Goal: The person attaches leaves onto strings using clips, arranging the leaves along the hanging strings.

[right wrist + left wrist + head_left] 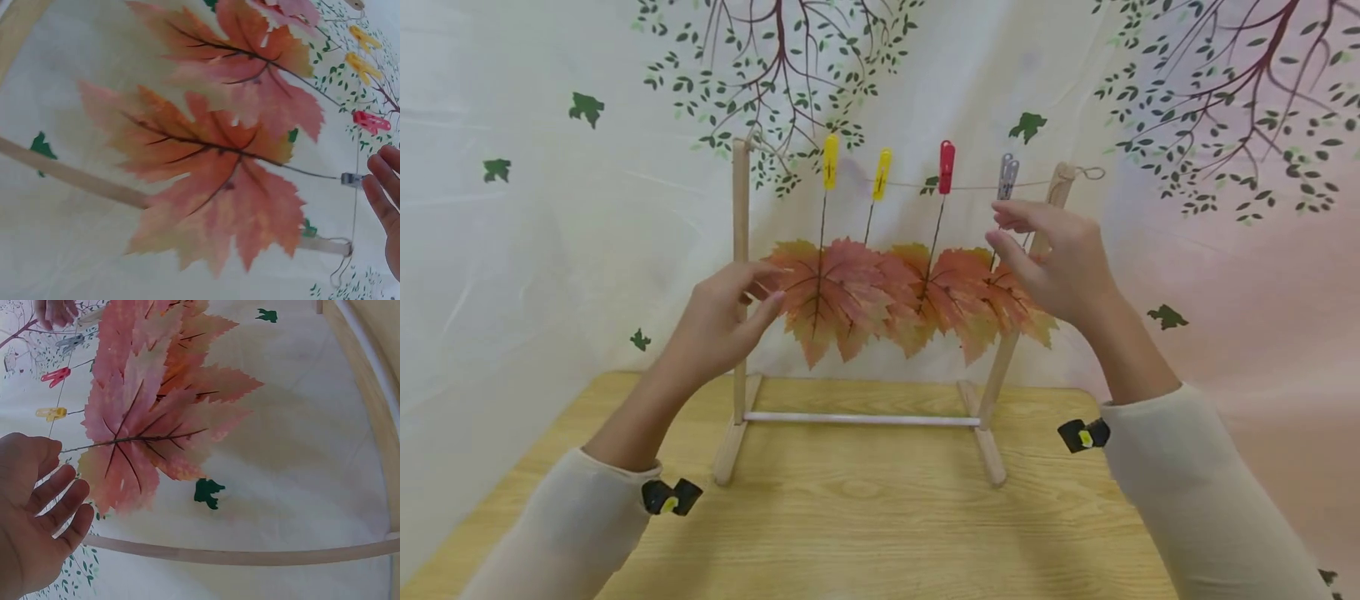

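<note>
Several orange-red maple leaves [850,292] hang by their stems from a string tied across a wooden frame. Two yellow clothespins [831,162], a red clothespin [947,167] and a grey clothespin [1006,177] grip the stems on the string. At the left edge of the leaves is my left hand [722,312]; its fingers look loose and hold nothing in the left wrist view. My right hand [1056,262] is raised just below the grey clothespin, thumb and fingers apart. In the right wrist view its fingertips are close beside that clothespin [352,179]; whether they touch it I cannot tell.
The frame's left post [741,208] and right post [1000,367] stand on wooden feet, joined low down by a white rod [861,419]. It stands on a wood-grain table [850,517]. Behind hangs a pale cloth [587,233] printed with branches and green leaves.
</note>
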{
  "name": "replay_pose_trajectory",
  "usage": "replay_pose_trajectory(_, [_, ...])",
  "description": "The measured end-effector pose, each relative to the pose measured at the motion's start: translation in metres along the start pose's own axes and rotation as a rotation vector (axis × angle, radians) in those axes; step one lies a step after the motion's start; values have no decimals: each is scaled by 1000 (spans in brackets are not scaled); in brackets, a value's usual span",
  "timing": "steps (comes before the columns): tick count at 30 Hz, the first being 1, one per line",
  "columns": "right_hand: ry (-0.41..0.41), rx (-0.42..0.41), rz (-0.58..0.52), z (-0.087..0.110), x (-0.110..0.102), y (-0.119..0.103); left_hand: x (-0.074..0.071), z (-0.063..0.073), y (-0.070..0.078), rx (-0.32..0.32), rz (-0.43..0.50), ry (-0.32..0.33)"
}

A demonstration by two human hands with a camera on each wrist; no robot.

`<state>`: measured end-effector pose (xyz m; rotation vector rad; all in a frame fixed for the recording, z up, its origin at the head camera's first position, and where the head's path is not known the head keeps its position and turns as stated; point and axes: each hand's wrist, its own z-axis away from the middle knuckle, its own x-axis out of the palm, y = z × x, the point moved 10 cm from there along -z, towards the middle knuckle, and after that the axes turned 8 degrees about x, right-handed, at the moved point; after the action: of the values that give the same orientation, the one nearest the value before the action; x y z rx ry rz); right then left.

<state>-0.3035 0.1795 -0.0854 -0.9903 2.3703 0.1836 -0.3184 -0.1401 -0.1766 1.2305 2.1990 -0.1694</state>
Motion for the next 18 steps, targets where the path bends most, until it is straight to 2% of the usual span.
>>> replay_pose_trajectory(3, [12, -57, 13, 23, -2, 4, 3, 11, 0, 21, -44, -24])
replay_pose_trajectory(7, [27, -106, 43, 53, -2, 11, 8, 27, -3, 16, -94, -81])
replay_pose_trajectory(15, [75, -82, 100, 106, 3, 28, 26, 60, -14, -30, -169, -208])
replay_pose_trajectory(18, [64, -79, 127, 121, 9, 31, 35, 72, -16, -40, -185, -248])
